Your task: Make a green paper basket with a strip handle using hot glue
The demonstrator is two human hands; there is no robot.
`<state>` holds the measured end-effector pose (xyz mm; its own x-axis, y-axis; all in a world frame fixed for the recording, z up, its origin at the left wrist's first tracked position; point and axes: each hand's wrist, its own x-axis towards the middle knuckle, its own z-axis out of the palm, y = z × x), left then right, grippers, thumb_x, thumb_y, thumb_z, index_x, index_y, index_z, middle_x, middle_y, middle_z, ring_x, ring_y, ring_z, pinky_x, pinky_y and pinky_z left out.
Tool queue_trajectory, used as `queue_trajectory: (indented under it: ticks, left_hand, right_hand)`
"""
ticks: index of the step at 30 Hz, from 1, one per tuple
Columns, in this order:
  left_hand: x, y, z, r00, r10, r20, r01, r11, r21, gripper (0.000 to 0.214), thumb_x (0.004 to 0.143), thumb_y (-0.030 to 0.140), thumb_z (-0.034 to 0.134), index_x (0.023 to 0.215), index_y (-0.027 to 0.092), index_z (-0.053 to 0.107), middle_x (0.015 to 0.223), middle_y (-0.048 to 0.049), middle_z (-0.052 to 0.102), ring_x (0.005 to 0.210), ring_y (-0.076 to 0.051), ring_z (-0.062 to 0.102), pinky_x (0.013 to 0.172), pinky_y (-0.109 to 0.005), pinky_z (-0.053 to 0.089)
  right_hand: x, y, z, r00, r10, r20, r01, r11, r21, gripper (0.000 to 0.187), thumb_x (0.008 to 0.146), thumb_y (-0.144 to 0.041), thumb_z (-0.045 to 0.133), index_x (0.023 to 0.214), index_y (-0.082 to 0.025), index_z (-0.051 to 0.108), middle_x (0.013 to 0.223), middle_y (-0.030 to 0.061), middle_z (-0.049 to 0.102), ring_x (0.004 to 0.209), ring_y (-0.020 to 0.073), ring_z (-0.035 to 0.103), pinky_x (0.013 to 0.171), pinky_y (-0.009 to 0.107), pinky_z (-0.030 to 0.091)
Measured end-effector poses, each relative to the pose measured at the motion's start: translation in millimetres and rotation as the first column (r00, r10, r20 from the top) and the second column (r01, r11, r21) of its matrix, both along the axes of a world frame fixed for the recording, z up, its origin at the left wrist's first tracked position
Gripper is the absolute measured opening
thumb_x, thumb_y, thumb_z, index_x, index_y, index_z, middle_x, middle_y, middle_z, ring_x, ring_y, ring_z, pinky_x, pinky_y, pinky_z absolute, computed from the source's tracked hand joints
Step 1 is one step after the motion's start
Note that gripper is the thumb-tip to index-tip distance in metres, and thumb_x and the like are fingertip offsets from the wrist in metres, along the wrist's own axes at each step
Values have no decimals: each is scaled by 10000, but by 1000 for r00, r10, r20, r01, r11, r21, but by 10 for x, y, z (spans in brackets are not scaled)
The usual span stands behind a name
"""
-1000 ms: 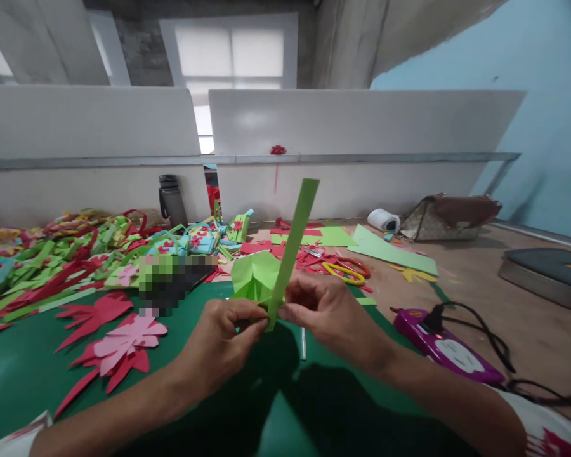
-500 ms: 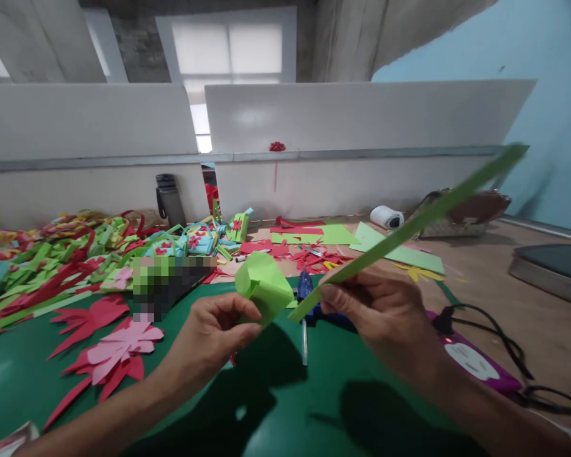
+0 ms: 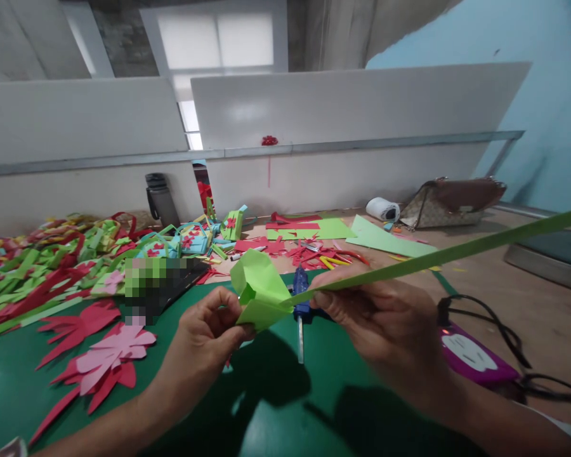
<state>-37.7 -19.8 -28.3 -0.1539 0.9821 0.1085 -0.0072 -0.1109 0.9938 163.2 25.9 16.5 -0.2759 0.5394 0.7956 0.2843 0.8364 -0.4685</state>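
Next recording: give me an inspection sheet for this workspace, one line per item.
Surface: green mat over a brown table.
Job's things: folded light-green paper; long green strip reaching right.
Clutter: paper scrap pile, pink-and-red cut flower, blue glue gun, purple device, tape roll, bag, bottle.
Grip: left hand pinches the folded paper; right hand pinches the strip.
Cables: black cable at the purple device.
Surroundings: white partitions, blue wall, window.
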Motion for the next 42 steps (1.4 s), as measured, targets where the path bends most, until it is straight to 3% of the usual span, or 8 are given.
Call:
queue_trajectory:
  ticks: [6, 16, 25, 31, 37, 42]
  left_hand:
    - [2, -11, -4, 999, -11, -44, 11, 1000, -8, 225, 669, 154, 683, 707, 180, 462, 612, 66, 532, 574, -84, 520, 540, -180, 427]
    - [22, 10, 4, 998, -31, -56, 31, 999, 8, 228, 669, 149, 690, 673, 171, 463, 583, 75, 498, 533, -63, 454, 494, -154, 363]
    - [41, -4, 10, 997, -60, -48, 60, 998, 9, 227, 677, 154, 688, 675, 173, 462, 594, 68, 504, 550, -69, 454, 508, -160, 369]
    - [41, -7, 1, 997, -56, -44, 56, 998, 0, 234, 676, 171, 696, 679, 173, 461, 595, 66, 504, 549, -72, 462, 511, -163, 373]
    - [61, -12, 11, 995, -54, -83, 55, 999, 5, 218, 686, 168, 682, 672, 176, 465, 585, 68, 490, 522, -63, 422, 478, -151, 348]
    - [66, -28, 0, 992, -38, -120, 41, 999, 27, 203, 689, 179, 680, 669, 178, 478, 582, 65, 493, 496, -59, 398, 452, -147, 335]
  right_hand:
    - [0, 16, -4, 1000, -12, 18, 12, 999, 45, 67, 802, -139, 616, 788, -198, 644, 665, -38, 701, 612, 110, 650, 595, 190, 518]
    - [1, -8, -11, 998, 62, 31, -60, 997, -49, 98, 817, -161, 595, 798, -236, 655, 692, -5, 721, 645, 177, 685, 600, 274, 554]
    - [-18, 10, -10, 997, 65, 31, -64, 997, -51, 95, 819, -159, 592, 775, -216, 654, 655, -10, 705, 598, 148, 669, 555, 235, 535]
    - [-27, -2, -16, 1000, 1, 24, -1, 1000, -30, 85, 776, -160, 625, 721, -218, 655, 608, -19, 694, 527, 141, 641, 501, 233, 509]
    - [-37, -12, -44, 998, 59, -6, -59, 981, -184, 37, 771, -186, 636, 760, -194, 671, 661, 1, 706, 565, 143, 649, 499, 230, 519]
    - [-22, -11, -62, 994, 104, 42, -94, 976, -198, 79, 774, -164, 635, 708, -178, 675, 613, -14, 673, 526, 119, 614, 468, 205, 489]
